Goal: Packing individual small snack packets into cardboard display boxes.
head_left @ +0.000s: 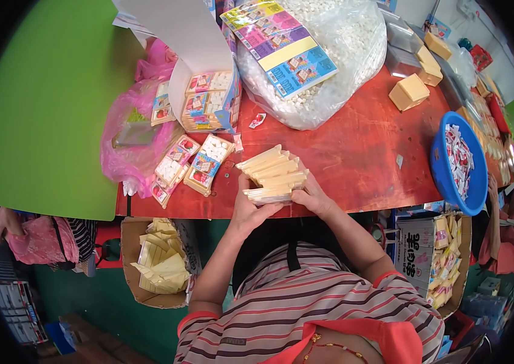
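A fanned stack of thin, pale yellow plastic trays (274,173) is held between my two hands over the near edge of the red table. My left hand (248,205) grips its left end, thumb along the near side. From the right, my right hand (313,195) closes round the other end. The undersides of both hands' fingers are partly hidden by the stack. Just left of it lie filled packs (205,165) of small white pieces with coloured labels. Behind those stands an open white display box (205,124) with similar packs inside.
A large clear bag of white pieces (305,109) sits at the back, with label sheets (281,45) on top. At right are a blue basin of sachets (481,176) and yellow tray stacks (408,92). A pink bag (111,145) lies left. Cartons (129,267) flank me; people sit at both sides.
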Demonstrator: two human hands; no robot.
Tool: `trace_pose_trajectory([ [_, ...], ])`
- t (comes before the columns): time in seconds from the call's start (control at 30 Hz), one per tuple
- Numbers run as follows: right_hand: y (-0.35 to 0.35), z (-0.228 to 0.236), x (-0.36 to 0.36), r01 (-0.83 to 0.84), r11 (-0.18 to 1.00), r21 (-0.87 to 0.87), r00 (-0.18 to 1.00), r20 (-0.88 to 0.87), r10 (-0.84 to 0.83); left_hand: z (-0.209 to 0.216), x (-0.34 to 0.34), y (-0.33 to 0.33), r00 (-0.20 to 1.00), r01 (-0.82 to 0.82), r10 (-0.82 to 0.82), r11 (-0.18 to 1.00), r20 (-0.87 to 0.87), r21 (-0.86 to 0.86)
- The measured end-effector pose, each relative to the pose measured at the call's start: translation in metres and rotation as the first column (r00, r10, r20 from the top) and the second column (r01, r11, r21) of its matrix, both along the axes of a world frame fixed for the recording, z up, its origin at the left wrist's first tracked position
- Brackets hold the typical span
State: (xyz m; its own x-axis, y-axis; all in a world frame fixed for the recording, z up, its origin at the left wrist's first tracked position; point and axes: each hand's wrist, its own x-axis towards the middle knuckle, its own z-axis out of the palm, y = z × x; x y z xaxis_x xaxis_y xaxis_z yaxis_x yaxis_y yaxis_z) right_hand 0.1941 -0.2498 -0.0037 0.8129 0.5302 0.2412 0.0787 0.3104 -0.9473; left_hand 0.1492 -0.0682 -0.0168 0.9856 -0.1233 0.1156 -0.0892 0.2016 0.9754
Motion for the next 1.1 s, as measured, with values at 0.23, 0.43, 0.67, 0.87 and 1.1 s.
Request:
trace_pose_trajectory([
  [0.23,-0.012,-0.016,0.0,0.076,0.972,-0.223,0.983,0.178,-0.036,-0.024,0.006,-0.013,0.995,-0.091,0.083,0.973,0.05,0.211],
  [0.43,-0.008,-0.028,0.012,0.077,0.955,-0.287,0.987,0.155,-0.033,-0.047,0.014,-0.016,0.992,-0.097,0.073,0.966,0.106,0.238],
  [0.67,-0.012,-0.01,0.014,0.119,0.952,-0.282,0.961,0.273,-0.039,-0.007,0.016,-0.031,0.996,-0.046,0.042,0.998,-0.084,-0.044],
  [0.87,-0.013,-0.031,0.017,-0.014,0.975,-0.222,1.0,0.011,0.017,-0.073,0.021,-0.012,0.916,-0.211,-0.008,0.84,0.401,0.499],
  [1.1,0.006,-0.007,0.017,0.043,0.995,-0.089,0.987,-0.149,-0.056,0.01,0.021,-0.009,0.983,-0.01,-0.044,0.957,0.179,0.291],
])
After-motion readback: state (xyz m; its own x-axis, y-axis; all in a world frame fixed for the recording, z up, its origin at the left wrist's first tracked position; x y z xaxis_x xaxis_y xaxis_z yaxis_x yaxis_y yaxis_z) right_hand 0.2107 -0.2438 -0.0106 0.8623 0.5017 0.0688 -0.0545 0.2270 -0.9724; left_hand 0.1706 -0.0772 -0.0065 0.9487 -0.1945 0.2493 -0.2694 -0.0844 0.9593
